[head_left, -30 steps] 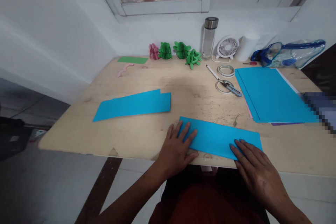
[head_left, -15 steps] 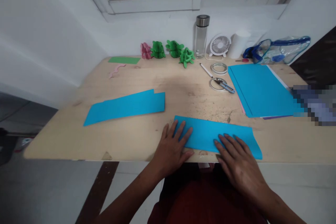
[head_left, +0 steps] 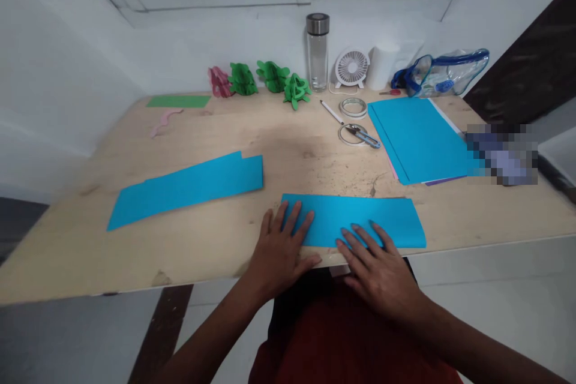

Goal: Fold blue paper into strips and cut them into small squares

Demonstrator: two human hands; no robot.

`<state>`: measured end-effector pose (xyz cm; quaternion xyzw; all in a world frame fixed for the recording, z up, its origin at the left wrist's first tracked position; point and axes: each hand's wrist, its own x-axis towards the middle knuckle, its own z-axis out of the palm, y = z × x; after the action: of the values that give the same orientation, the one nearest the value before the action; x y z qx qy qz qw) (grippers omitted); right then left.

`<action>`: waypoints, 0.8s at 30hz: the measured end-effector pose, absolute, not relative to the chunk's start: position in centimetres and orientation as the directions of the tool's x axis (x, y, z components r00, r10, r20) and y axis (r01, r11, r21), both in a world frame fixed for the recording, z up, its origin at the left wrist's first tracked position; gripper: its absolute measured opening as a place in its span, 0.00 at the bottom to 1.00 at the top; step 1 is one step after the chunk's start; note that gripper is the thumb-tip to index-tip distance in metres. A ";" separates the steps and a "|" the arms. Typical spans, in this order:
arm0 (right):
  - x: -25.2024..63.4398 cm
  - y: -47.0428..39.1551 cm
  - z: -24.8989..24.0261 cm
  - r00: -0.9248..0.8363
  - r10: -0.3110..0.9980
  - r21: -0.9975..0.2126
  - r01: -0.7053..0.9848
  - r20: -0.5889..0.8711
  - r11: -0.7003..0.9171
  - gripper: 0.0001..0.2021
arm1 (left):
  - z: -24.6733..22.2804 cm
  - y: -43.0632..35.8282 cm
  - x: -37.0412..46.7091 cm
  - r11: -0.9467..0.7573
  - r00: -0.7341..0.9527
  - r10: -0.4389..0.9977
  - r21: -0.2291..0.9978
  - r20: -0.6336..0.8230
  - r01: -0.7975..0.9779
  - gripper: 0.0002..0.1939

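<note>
On the table (head_left: 288,147), paper strips (head_left: 186,189) lie left of the front sheet (head_left: 332,217), snips (head_left: 368,138) behind.

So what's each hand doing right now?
Left hand: open, spread on the near blue strip, not gripping.
Right hand: open, on the same strip, not gripping.

From my end of the feed I make out a dark red garment (head_left: 351,348) at the bottom centre, plain across the part I can see, and too dimly lit for me to read its weave. Beyond its upper edge I see black cloth (head_left: 290,312), also plain, its cut lost to me in shadow. My view shows both forearms (head_left: 472,336) bare out to the frame's edge, with the left hand (head_left: 279,258) and right hand (head_left: 377,267) bare too.
</note>
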<state>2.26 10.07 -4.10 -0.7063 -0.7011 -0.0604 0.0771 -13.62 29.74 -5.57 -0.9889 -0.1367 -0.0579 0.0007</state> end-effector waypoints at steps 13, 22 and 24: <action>6.5 1.1 -5.7 0.238 0.922 0.079 0.959 0.307 -0.273 0.31 | -4.2 28.7 -13.3 -0.955 0.950 0.296 0.014 0.097 0.297 0.36; 6.8 1.0 -6.0 0.215 0.919 0.073 0.965 0.332 -0.252 0.31 | -4.4 22.7 -12.0 -0.992 0.984 0.088 0.099 0.153 0.073 0.38; 6.8 1.1 -6.0 0.219 0.919 0.061 0.966 0.328 -0.252 0.31 | -4.8 23.9 -13.9 -0.984 0.973 0.174 0.062 0.150 0.166 0.37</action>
<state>6.85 1.06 -5.99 -0.7768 -0.6065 -0.1502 0.0782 -13.91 23.93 -4.82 -0.9930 -0.0857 -0.0774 -0.0245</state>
